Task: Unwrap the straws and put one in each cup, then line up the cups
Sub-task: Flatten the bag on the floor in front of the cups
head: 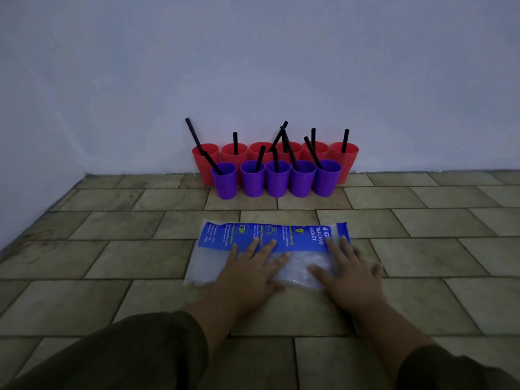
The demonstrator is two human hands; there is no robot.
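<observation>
Left hand (250,273) and right hand (347,274) spread flat on thin, likely slippery wrapper (264,235); light, tippy cups (277,180) holding straws (235,143) stand at wall, best gripped mid-body.

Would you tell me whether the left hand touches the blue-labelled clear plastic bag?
Touching: head view shows the left hand flat on the blue-labelled clear plastic bag.

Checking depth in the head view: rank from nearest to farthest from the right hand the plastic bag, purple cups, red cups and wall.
1. Clear plastic bag with blue label: under the right hand, touching.
2. Purple plastic cups: front row, ahead.
3. Red plastic cups: back row, behind the purple.
4. White wall: farthest back.
</observation>
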